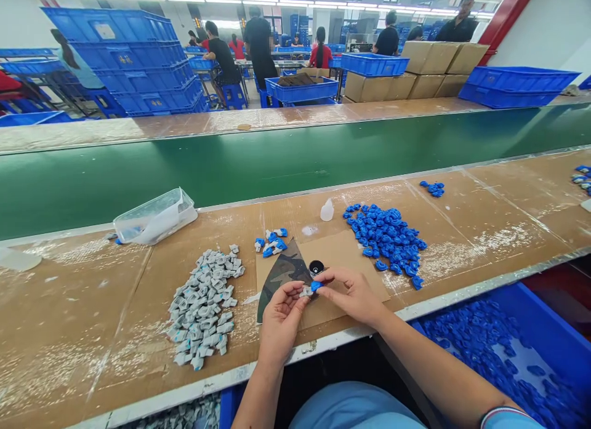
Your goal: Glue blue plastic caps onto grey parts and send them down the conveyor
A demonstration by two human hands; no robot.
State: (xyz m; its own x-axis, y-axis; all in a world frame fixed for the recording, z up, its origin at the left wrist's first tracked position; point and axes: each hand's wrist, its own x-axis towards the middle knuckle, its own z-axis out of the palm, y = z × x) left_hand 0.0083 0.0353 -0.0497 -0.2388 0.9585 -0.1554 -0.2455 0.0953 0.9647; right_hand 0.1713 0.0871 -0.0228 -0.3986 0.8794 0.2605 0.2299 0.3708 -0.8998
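Head view: note grey part (306,291) pinched between thumb and fingers of left hand (281,315), and blue part (316,286) pinched between thumb and index finger of right hand (353,295). Find grey part just right of left fingertips, nearer left hand; blue part just left of right fingertips, nearer right hand. No clear gap between; joined or only touching, impossible to judge. Read grey part's long axis as roughly crosswise, toward right fingertips. Locate cup (316,268) just beyond right fingertips, grey pile (203,309) left of left fingers.
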